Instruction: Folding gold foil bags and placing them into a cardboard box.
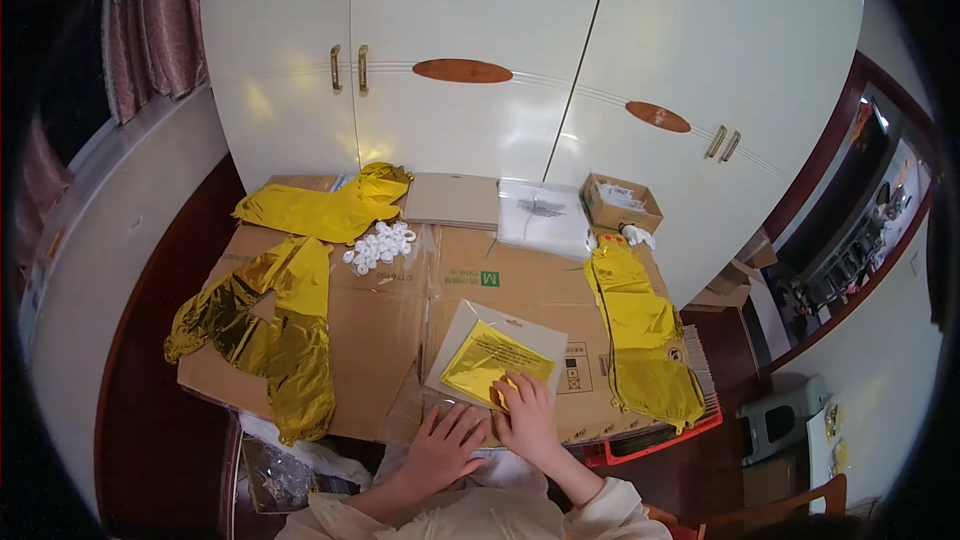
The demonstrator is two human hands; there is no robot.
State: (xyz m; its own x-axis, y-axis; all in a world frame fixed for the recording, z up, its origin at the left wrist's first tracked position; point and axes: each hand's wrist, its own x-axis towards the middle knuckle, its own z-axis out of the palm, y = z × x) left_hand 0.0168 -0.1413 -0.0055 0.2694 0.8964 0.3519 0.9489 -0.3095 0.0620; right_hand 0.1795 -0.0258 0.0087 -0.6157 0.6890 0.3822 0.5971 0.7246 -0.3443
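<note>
In front of me lies a clear plastic packet with a grey card and a folded yellow foil piece (485,352) inside, tilted on the cardboard. My left hand (447,448) rests with fingers spread over the near, loose end of the clear film (408,408). The fingertips of my right hand (530,418) press on the lower right part of the packet, fingers slightly bent and apart. Neither hand is closed around anything. Flattened yellow foil balloons (300,305) spread over the left side, and another yellow foil balloon (640,330) lies along the right edge.
Several white rings or spools (378,247) are heaped left of centre. Behind are a stack of grey cards (452,198), clear bags (540,215) and a small open box (622,202). White cabinet doors (460,20) stand behind the table. A grey stool (780,420) is at right.
</note>
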